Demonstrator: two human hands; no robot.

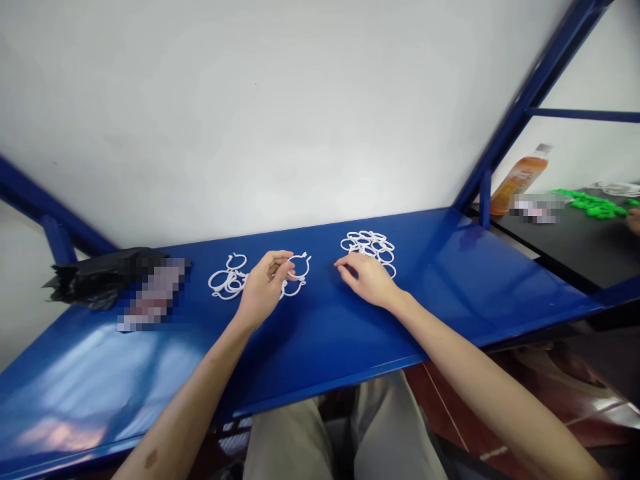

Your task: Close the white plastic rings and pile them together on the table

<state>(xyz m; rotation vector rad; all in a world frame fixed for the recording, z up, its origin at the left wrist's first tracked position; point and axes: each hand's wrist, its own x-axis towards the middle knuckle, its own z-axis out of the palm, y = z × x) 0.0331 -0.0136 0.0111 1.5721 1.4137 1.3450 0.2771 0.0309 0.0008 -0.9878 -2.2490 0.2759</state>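
The fingers (279, 261) of the left hand (264, 285) are pinched shut on one white ring (300, 266). The ring has a little hook on top. I think the tight pinch keeps the thin ring from slipping. It sits just above the blue table (450, 287), near the middle.

The fingers (350, 265) of the right hand (369, 279) are stretched out, close together and flat. The tips rest on the near left edge of the pile of white rings (373, 244). They are not closed around anything. The pile lies flat, right of the middle, so it looks easy to reach.

Left of the left hand lies a small bunch of rings (226, 281), touching each other. No box or tray holds any rings. They all lie on the bare table.

Far left is a black bag (97, 277), crumpled. I cannot tell what is in it. Far right, on a dark table, a bottle (517, 179) holds orange drink. Green pieces (595, 204) lie near it, and another person's hand (635, 220) shows at the edge.
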